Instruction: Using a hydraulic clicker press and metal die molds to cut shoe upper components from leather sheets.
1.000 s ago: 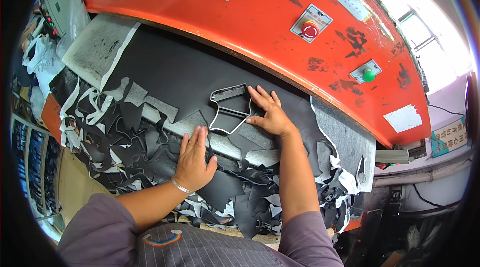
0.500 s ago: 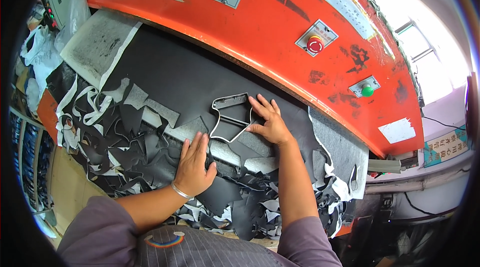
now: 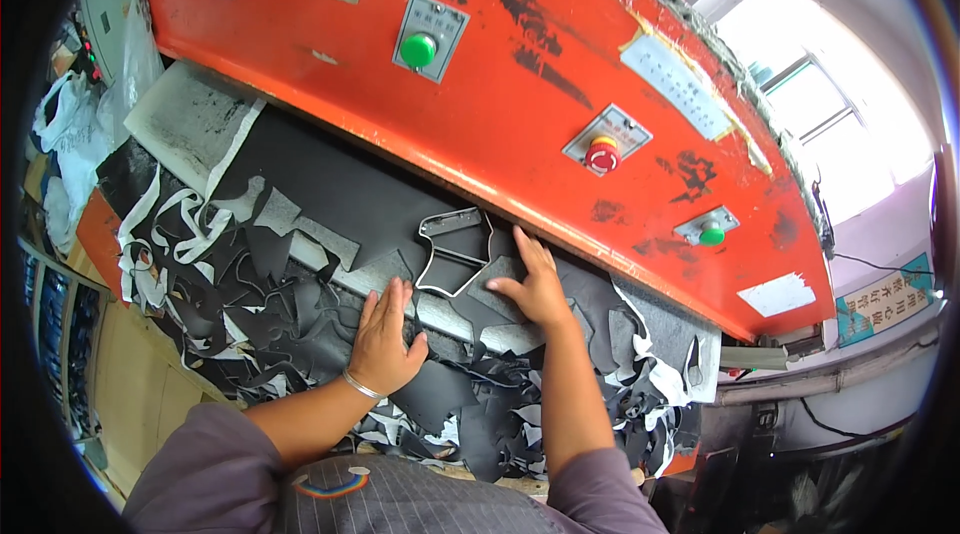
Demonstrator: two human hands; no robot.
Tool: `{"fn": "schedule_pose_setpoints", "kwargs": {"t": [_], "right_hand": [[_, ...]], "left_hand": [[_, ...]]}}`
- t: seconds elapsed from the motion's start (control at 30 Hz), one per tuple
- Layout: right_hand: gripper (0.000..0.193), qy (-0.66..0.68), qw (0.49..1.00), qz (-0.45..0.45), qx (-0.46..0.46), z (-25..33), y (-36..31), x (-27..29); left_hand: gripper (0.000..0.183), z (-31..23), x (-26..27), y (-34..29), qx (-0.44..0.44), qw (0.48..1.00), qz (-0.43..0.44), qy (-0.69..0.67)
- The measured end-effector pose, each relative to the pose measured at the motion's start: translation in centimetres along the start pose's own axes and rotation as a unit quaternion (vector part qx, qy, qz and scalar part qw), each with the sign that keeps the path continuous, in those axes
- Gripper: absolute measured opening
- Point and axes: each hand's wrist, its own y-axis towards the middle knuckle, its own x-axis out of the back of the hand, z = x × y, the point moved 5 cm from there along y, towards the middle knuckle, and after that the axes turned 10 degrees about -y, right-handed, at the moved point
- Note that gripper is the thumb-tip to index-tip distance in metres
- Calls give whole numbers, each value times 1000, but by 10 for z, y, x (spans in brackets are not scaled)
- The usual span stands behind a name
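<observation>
A metal cutting die (image 3: 457, 256), an angular outline with a crossbar, lies on the black leather-like sheet (image 3: 320, 159) near its cut edge. My right hand (image 3: 536, 292) is just right of the die, fingers stretched and thumb spread, holding nothing; a small gap shows between them. My left hand (image 3: 385, 346) rests flat, fingers extended, over the sheet's near edge and the offcuts, below and left of the die. It too grips nothing. Whether its palm presses on the material is hidden.
The red press beam (image 3: 440, 114) spans the far side, its lower edge close behind the die. It carries green buttons (image 3: 418, 50) and a red stop button (image 3: 602, 156). Black and white offcuts (image 3: 270, 324) pile along the near side. A grey-white pad (image 3: 195, 124) shows at left.
My right hand has come off the die and shifted slightly toward me. The red beam now appears lower and nearer the die. My left hand has hardly moved.
</observation>
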Motion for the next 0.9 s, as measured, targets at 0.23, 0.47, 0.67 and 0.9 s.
{"fn": "schedule_pose_setpoints", "kwargs": {"t": [0.23, 0.47, 0.67, 0.9], "right_hand": [[41, 72, 870, -477, -104, 10, -107, 174], [38, -263, 630, -703, -201, 9, -101, 297], [41, -281, 619, -719, -145, 29, -152, 264], [28, 4, 997, -68, 37, 175, -194, 57]], "left_hand": [[30, -28, 56, 60, 30, 986, -79, -144], [11, -127, 145, 172, -256, 949, -186, -1], [32, -142, 156, 116, -226, 971, -58, 42], [40, -22, 160, -40, 146, 938, 309, 51]]}}
